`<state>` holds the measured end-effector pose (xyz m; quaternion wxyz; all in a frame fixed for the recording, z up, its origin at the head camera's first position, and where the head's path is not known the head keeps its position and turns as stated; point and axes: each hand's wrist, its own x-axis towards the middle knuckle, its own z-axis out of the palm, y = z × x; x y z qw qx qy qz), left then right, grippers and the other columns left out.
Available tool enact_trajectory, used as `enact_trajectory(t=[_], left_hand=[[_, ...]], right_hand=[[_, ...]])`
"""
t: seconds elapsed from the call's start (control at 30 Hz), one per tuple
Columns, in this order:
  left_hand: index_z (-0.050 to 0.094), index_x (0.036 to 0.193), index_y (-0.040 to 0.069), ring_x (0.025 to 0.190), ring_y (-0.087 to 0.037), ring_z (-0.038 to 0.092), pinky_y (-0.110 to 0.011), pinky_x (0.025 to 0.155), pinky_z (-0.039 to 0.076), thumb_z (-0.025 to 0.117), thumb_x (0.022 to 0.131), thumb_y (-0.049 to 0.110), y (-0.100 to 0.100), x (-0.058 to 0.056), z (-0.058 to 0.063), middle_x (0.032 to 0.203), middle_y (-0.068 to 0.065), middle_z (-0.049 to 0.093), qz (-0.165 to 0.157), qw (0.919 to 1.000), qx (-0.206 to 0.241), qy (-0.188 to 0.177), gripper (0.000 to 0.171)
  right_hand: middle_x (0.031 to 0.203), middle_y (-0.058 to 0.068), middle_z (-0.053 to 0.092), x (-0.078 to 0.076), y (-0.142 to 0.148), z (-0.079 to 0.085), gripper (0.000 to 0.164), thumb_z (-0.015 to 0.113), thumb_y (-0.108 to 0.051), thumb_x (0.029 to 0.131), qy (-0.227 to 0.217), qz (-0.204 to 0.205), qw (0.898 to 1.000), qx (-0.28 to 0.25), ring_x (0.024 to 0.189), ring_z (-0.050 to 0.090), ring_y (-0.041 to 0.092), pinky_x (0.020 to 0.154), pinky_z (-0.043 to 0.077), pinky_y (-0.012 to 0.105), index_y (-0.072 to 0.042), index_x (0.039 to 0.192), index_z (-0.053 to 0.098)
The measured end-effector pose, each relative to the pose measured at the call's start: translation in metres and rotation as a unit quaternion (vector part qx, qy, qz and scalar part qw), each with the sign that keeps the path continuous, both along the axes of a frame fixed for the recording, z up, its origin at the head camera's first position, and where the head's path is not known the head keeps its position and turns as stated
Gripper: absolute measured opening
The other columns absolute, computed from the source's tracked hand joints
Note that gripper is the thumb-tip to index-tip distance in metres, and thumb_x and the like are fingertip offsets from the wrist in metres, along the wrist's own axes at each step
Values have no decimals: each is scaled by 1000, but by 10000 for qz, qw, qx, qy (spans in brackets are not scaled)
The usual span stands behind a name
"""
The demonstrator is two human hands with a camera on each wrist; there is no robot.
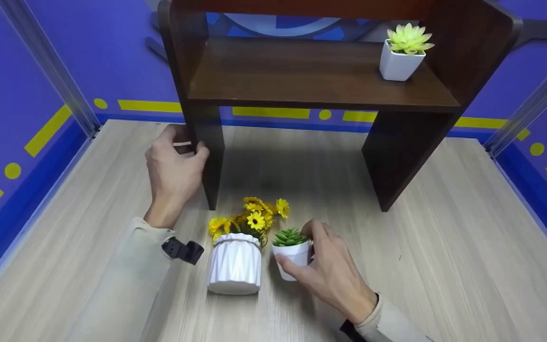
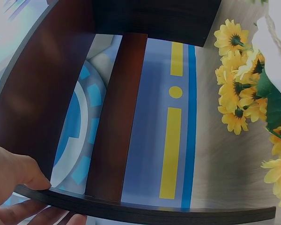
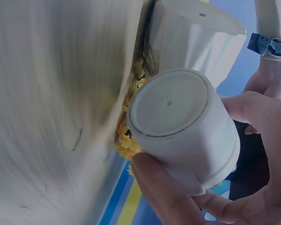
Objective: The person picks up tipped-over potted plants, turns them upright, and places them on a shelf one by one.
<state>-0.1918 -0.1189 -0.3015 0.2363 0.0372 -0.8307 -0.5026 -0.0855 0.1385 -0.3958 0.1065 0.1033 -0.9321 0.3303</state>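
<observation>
flower pot (image 1: 234, 263) left of potted succulent (image 1: 290, 238), both before the shelf (image 1: 297, 71); second succulent (image 1: 402, 59) on the shelf's right end

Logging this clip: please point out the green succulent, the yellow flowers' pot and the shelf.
Green succulent (image 1: 290, 237), head view: leaves.
Yellow flowers' pot (image 1: 235, 263), head view: fluted side.
Shelf (image 1: 292, 73), head view: horizontal board.

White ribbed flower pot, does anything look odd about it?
Yes: the white ribbed pot of yellow flowers lies on its side on the pale wood-grain table instead of standing upright, its base showing, its flowers towards the dark brown wooden shelf.
</observation>
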Motion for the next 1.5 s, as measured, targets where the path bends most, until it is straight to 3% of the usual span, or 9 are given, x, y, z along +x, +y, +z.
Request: enact_trajectory(t=[0.37,0.67,1.5], left_hand=[[67,114,2,98,-27,74,-40,85,63,69,89,12,-1,1,1,109,-14,72,7,10000,44,-21,27],[67,115,3,98,-27,73,-39,86,62,69,89,12,-2,2,0,110,-13,71,2,10000,39,-10,27],[67,118,4,99,-26,73,-38,86,63,68,90,13,1,1,0,113,-13,71,-2,10000,-93,-9,29]], right_hand=[[95,-2,66,0,3,7,48,86,-42,77,6,26,9994,-331,78,61,7,62,53,19,-15,105,57],[99,-2,61,0,6,14,55,85,-46,77,176,-161,9996,-170,87,57,10,69,53,22,-14,111,56],[102,3,57,-5,7,33,58,89,-38,76,688,-227,9965,-415,88,58,14,68,60,18,-7,111,54]])
